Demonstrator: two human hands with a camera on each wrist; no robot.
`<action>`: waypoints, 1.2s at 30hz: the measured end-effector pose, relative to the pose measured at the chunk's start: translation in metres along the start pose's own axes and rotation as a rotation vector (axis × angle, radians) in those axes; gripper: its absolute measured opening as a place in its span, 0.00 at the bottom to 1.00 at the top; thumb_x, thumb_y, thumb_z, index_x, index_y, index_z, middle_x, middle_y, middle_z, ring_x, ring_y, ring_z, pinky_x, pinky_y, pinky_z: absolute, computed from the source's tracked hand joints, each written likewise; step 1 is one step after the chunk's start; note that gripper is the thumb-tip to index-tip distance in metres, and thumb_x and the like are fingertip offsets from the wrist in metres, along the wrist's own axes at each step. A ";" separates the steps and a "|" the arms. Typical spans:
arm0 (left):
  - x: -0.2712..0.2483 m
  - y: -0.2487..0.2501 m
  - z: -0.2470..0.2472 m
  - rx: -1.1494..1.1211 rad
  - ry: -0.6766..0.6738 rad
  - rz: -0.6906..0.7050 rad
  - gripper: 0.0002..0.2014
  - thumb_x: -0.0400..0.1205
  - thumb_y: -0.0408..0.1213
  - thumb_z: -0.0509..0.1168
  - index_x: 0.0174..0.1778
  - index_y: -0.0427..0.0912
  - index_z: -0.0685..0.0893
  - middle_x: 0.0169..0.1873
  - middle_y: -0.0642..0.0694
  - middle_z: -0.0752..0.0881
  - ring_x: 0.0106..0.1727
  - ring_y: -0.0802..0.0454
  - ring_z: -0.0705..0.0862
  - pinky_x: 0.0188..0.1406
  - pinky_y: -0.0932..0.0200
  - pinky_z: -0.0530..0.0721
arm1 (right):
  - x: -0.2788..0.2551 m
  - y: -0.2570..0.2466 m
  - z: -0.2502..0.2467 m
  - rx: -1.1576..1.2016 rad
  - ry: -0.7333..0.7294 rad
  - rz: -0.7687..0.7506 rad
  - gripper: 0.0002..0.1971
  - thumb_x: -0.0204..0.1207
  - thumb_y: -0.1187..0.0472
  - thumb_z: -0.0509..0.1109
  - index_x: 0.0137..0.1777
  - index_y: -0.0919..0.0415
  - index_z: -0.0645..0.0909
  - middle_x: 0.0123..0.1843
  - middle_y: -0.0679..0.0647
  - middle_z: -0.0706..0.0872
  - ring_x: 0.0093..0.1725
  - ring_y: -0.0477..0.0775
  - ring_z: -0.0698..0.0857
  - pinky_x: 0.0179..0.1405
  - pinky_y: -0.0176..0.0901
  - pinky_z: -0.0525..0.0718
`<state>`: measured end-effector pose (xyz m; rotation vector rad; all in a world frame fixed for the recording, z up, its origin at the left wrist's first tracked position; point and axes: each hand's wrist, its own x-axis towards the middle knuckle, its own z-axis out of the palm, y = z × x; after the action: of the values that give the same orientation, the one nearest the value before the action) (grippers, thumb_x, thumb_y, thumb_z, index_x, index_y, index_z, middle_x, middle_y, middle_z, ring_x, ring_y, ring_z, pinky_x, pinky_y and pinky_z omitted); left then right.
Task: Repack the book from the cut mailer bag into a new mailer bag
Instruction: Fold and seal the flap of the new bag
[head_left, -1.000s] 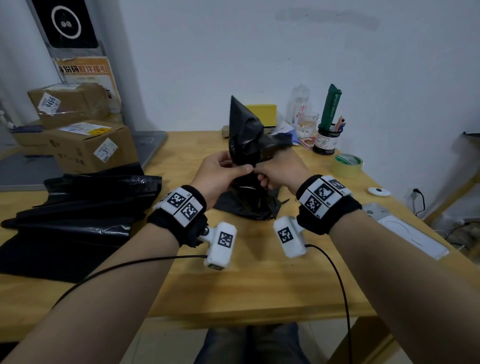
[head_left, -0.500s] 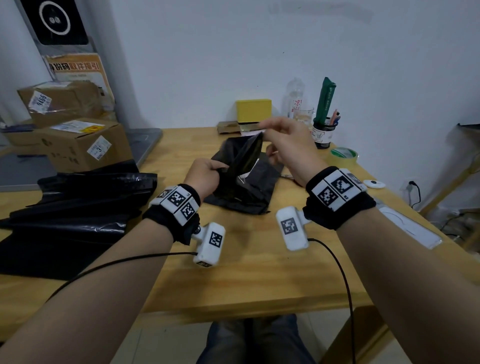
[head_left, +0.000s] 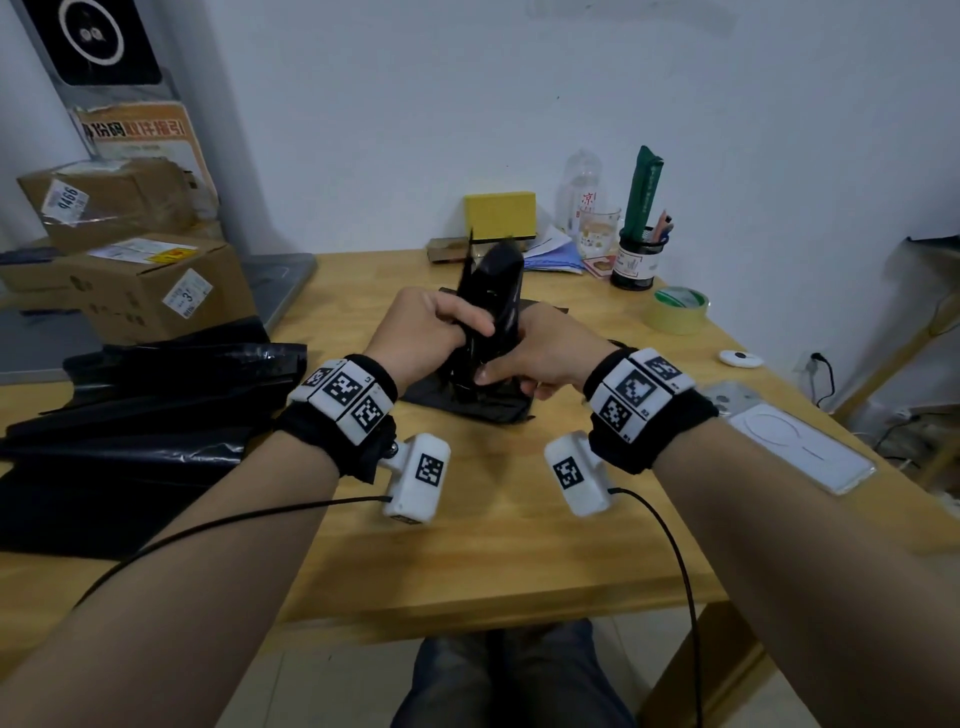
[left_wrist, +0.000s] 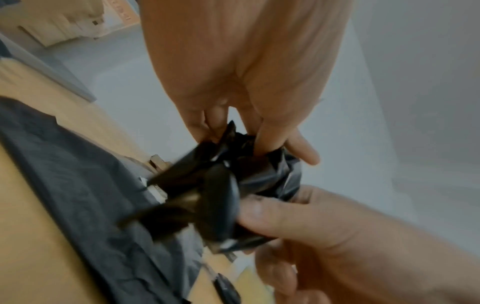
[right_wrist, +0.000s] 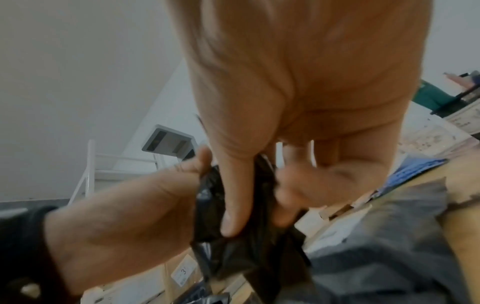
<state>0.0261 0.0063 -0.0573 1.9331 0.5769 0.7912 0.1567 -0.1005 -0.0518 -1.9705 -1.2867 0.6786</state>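
Now we are holding a crumpled black mailer bag (head_left: 491, 291) with both hands near the middle of the head view, just above the wooden table (head_left: 498, 519). Our left hand (head_left: 426, 332) is curling its fingers around the bunched plastic from the left side, and our right hand (head_left: 540, 353) is pinching the same plastic from the right, with the thumb pressing on the near side. In the left wrist view, the fingers (left_wrist: 207, 121) of the left hand are gripping the top of the black bundle (left_wrist: 228, 185), while the right thumb (left_wrist: 270, 216) is lying against it from the lower right of the frame. In the right wrist view the plastic (right_wrist: 233, 236) is blurred, but we are seeing it squeezed between the two hands. The upper part of the bag is standing up above our knuckles, and its lower part is lying flat on the table under our hands. We cannot tell if the book is inside it, because nothing of a book is showing.

At the left of the head view a pile of black bags (head_left: 145, 415) is lying on the table, and behind it cardboard boxes (head_left: 130, 291) are standing. At the right we are seeing a roll of tape (head_left: 678, 310), a pen holder (head_left: 639, 260) and a white flat pad (head_left: 800, 447).
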 end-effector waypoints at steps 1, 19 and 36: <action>0.000 0.001 0.000 -0.056 -0.020 0.007 0.24 0.74 0.11 0.58 0.30 0.45 0.88 0.41 0.54 0.92 0.48 0.59 0.90 0.49 0.69 0.85 | 0.002 0.003 0.002 -0.013 0.030 -0.021 0.12 0.71 0.59 0.84 0.49 0.62 0.86 0.28 0.51 0.86 0.20 0.43 0.78 0.17 0.33 0.75; -0.004 -0.022 -0.006 -0.330 -0.140 -0.334 0.17 0.85 0.55 0.64 0.53 0.44 0.86 0.41 0.45 0.86 0.38 0.49 0.81 0.37 0.55 0.76 | 0.010 0.000 -0.009 0.291 0.162 -0.031 0.09 0.77 0.61 0.78 0.54 0.54 0.83 0.28 0.51 0.77 0.19 0.45 0.74 0.18 0.36 0.67; 0.013 -0.070 -0.035 -0.416 0.267 -0.530 0.24 0.78 0.48 0.76 0.67 0.42 0.82 0.53 0.45 0.92 0.42 0.50 0.86 0.57 0.53 0.85 | 0.030 0.045 -0.014 0.223 0.106 0.365 0.19 0.81 0.56 0.75 0.70 0.54 0.78 0.65 0.54 0.79 0.58 0.61 0.85 0.43 0.49 0.90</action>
<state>0.0048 0.0672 -0.1031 1.2232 0.9527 0.7518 0.2037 -0.0887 -0.0797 -2.0403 -0.7582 0.8392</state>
